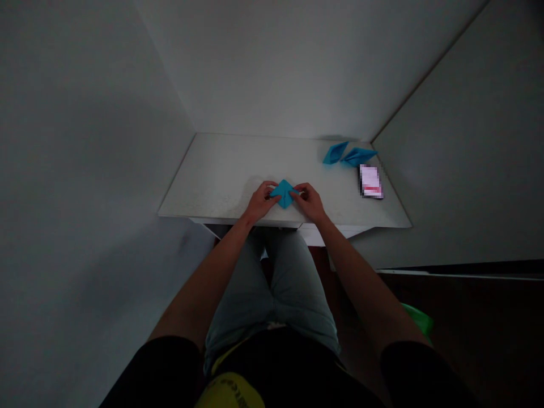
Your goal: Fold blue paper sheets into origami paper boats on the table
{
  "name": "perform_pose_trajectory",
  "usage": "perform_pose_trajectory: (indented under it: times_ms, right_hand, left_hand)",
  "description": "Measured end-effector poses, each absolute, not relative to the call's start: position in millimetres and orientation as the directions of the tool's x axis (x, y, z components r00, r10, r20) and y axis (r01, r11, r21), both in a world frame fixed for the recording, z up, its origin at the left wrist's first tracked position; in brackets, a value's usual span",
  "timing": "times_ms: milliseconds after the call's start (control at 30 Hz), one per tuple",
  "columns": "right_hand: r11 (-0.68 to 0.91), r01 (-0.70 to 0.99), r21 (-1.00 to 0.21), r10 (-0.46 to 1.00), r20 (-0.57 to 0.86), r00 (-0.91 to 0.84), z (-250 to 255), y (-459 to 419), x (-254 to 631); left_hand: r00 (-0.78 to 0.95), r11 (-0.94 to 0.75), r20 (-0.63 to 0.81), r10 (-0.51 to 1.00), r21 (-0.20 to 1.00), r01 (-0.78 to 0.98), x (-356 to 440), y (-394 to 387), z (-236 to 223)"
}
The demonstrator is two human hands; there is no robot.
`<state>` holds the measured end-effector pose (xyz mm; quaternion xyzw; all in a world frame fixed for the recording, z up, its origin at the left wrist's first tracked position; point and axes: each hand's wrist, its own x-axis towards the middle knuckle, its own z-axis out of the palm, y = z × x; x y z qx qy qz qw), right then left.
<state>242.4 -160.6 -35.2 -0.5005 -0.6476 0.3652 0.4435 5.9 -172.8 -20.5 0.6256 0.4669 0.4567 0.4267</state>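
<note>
Folded blue paper [284,194] being shaped, it seems, near the table's [225,173] front edge.
Head view: left hand [260,202] and right hand [311,202] pinch its opposite side corners; 2 blue folded pieces [359,157] sit by the far right corner. Next calls for even fingertip pressure, probably.

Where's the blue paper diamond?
In the head view, the diamond is central, near the front of the table, held between the left hand and right hand.
</note>
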Motion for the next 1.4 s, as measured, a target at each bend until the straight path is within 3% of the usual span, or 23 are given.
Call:
perform_pose_trajectory:
  times_ms: [267,500,800,933,1133,1267,1400]
  right_hand:
    - [0.235,0.379,-0.895,0.97,0.189,-0.154,-30.6,-162.1,242.4]
    - [0.23,0.352,-0.907,0.973,0.206,-0.105,-29.9,-161.4,243.0]
    - [0.24,0.161,-0.957,0.971,0.239,-0.029,-26.9,-160.7,244.0]
    - [0.25,0.064,-0.966,0.966,0.253,0.048,-25.4,-157.7,243.2]
    - [0.239,0.016,-0.971,0.968,0.24,0.08,-26.4,-154.0,241.1]
    - [0.227,0.005,-0.974,0.972,0.227,0.062,-24.4,-155.7,240.4]
    - [0.204,0.024,-0.979,0.979,0.204,0.0,-20.5,-161.3,240.3]
  left_hand:
    - [0.13,-0.157,0.123,0.984,0.942,0.297,5.3,-170.2,-17.9]
    - [0.093,-0.167,0.148,0.985,0.952,0.257,6.1,-171.1,-16.2]
    - [-0.04,-0.201,0.203,0.978,0.979,0.042,2.8,-165.7,-22.4]
    - [-0.186,-0.16,0.14,0.973,0.983,-0.094,0.8,-160.1,-25.1]
    - [-0.266,-0.118,0.049,0.963,0.961,-0.25,3.9,-155.6,-28.2]
    - [-0.225,-0.111,0.059,0.973,0.968,-0.225,1.5,-158.6,-25.1]
    - [-0.117,-0.091,0.083,0.99,0.994,-0.059,-4.4,-166.4,-18.5]
